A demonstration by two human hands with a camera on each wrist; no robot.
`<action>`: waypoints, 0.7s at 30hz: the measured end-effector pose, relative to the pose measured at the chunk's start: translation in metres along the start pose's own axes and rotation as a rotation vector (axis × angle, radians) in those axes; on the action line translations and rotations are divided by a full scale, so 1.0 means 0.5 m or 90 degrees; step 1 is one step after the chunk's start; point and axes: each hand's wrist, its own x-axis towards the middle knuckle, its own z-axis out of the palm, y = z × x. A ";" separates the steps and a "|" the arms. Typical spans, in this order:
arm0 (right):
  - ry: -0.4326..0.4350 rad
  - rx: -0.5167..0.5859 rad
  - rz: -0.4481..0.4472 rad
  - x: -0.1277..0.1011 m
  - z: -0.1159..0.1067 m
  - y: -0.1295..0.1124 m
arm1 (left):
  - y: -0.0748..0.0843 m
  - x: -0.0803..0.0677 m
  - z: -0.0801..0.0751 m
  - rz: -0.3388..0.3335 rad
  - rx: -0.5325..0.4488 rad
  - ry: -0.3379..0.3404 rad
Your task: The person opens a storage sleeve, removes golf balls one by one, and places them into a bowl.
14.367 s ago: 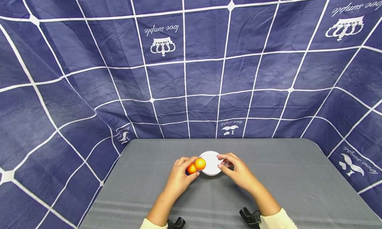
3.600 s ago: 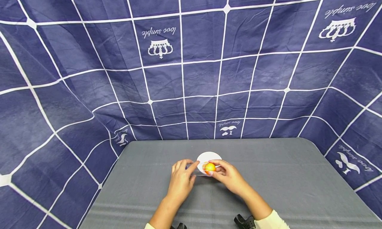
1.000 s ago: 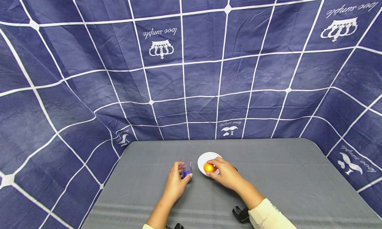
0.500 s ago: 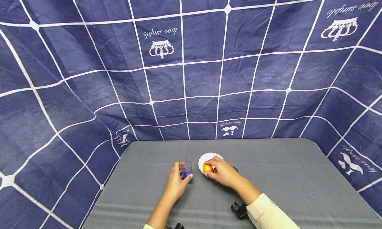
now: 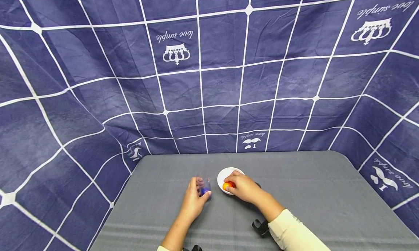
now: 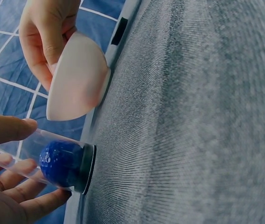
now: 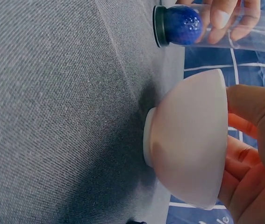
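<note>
Head view: your right hand (image 5: 243, 187) holds an orange ball (image 5: 227, 186) over the white bowl (image 5: 224, 173), half hiding it. Your left hand (image 5: 194, 200) grips the clear tube (image 6: 53, 156), blue ball (image 6: 60, 162) inside.

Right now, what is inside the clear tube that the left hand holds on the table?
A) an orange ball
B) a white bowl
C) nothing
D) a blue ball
D: in the left wrist view a blue ball sits at the bottom of the clear tube, which the left hand grips; the orange ball is at the white bowl, under the right hand.
</note>
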 end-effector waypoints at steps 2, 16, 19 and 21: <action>-0.004 -0.003 0.007 0.002 0.000 -0.001 | 0.000 0.000 0.000 -0.003 -0.001 0.000; 0.011 -0.009 0.000 0.004 -0.001 0.003 | -0.005 -0.003 0.002 -0.005 -0.008 0.003; 0.022 -0.007 -0.008 0.002 -0.001 0.005 | -0.004 -0.003 0.003 -0.006 -0.005 0.012; 0.031 -0.004 -0.011 0.000 -0.001 0.007 | -0.003 -0.003 0.003 -0.001 -0.004 0.013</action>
